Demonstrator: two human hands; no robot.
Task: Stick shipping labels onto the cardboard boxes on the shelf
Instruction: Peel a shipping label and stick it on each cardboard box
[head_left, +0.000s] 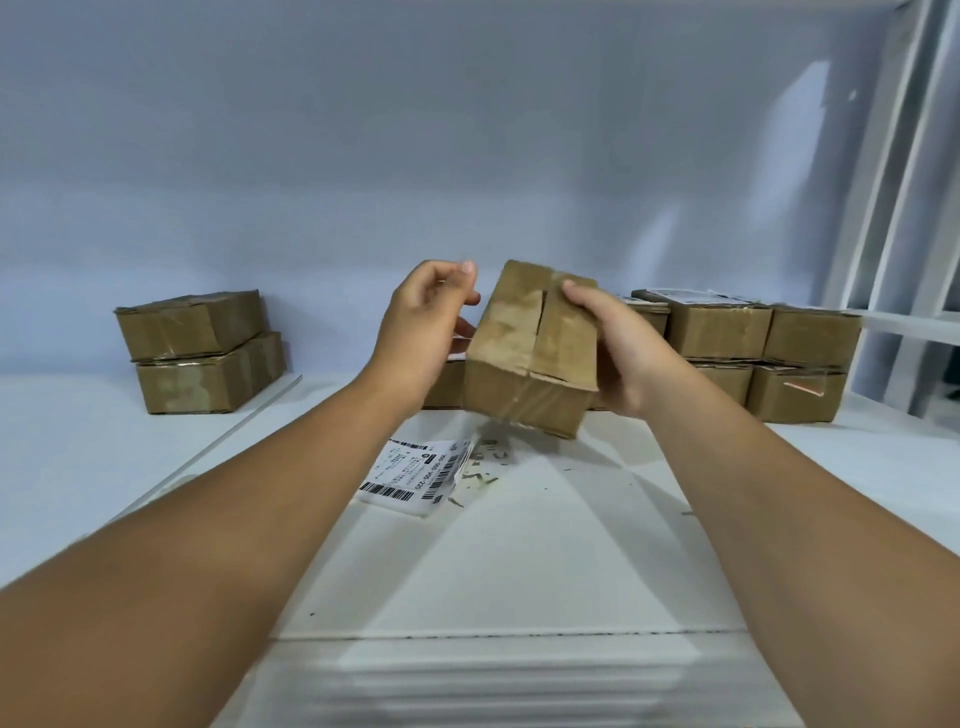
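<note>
A small taped cardboard box (530, 353) is held tilted in the air above the white shelf (519, 561). My right hand (618, 348) grips its right side, thumb over the top edge. My left hand (426, 322) is just left of the box with curled fingers; whether it touches the box or pinches something is unclear. A stack of white shipping labels (410, 475) with barcodes lies on the shelf below the box.
Two stacked cardboard boxes (200, 353) stand at the back left. Several more boxes (753, 358) are stacked at the back right, one with a label on top. White shelf uprights (893, 208) rise at the right. Paper scraps (483, 475) lie beside the labels.
</note>
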